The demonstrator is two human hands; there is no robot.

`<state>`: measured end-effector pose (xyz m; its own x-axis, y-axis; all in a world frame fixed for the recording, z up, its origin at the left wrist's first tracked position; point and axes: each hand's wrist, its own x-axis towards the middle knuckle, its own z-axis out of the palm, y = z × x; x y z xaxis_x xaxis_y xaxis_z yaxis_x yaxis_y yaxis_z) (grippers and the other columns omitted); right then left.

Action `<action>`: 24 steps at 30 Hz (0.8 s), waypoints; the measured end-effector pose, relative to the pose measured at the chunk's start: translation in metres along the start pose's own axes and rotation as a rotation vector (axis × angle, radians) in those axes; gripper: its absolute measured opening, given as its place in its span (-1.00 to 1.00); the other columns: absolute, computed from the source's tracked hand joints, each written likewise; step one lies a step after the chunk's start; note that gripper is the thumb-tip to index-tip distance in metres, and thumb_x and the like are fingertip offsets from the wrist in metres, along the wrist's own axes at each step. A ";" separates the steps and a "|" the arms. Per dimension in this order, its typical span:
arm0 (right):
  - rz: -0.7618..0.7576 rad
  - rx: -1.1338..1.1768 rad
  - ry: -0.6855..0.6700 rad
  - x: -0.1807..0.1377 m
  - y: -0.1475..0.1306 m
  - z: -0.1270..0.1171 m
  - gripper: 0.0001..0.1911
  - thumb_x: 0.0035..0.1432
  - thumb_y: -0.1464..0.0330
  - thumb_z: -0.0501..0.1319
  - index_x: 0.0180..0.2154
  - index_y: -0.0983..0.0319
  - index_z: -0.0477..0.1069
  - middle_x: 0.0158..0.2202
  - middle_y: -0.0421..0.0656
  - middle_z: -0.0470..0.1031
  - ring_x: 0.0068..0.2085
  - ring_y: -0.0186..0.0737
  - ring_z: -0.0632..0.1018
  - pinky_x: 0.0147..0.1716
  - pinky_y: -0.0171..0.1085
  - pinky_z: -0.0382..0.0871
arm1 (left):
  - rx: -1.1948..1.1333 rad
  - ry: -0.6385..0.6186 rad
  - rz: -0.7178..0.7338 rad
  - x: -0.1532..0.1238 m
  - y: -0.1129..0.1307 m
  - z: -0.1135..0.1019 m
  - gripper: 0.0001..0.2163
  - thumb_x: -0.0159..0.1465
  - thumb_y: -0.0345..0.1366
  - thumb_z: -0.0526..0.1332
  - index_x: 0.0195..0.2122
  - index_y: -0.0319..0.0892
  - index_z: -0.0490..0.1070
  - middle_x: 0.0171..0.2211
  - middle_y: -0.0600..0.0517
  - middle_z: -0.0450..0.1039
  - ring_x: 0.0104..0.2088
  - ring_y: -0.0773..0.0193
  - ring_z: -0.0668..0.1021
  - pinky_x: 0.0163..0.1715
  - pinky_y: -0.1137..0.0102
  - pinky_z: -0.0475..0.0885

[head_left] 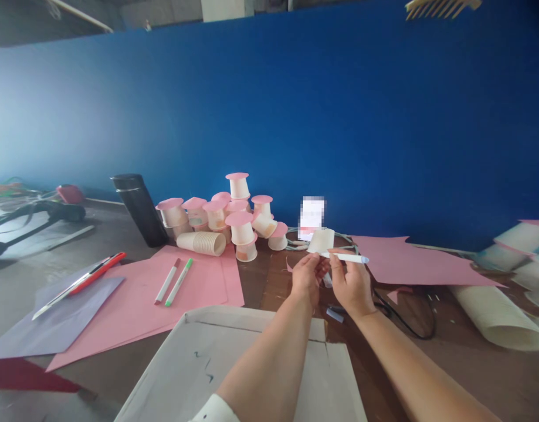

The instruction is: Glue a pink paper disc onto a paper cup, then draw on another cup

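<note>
Near the middle of the table, my left hand (308, 276) is closed at the lower end of a white paper cup (321, 240), whose wider end faces down. A white marker (347, 257) with a pale blue end lies in the closed fingers of my right hand (352, 287), its other end toward the cup. My fingers hide where the marker tip meets the cup. Just below the hands lies a small pale blue-grey marker cap (335, 315). Behind the cup stands a blurred-out white screen or card (312, 217).
Several paper cups with pink paper tops (240, 227) are piled left, beside nested cups (202, 242) and a black flask (139, 210). Pink sheets (137, 299), two markers (179, 282) and a red utility knife (97, 273) lie left. Cardboard (172, 375) is in front; a paper roll (500, 316) lies right.
</note>
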<state>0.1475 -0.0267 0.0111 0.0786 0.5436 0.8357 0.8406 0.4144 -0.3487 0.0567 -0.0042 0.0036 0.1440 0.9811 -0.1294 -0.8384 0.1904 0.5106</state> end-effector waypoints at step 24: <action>-0.056 -0.058 0.062 -0.001 0.003 0.002 -0.77 0.29 0.30 0.03 -0.17 0.26 0.38 -0.23 0.02 0.52 -0.17 -0.07 0.51 -0.15 -0.11 0.35 | -0.054 0.056 -0.061 -0.003 0.004 0.002 -0.95 0.16 -0.44 0.21 -0.42 -0.33 0.42 -0.49 -0.05 0.47 -0.45 0.33 0.56 -0.34 0.46 0.47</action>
<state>0.1489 -0.0243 0.0083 0.0626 0.4736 0.8785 0.8739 0.3991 -0.2774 0.0536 -0.0063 0.0076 0.1677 0.9640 -0.2066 -0.8565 0.2462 0.4537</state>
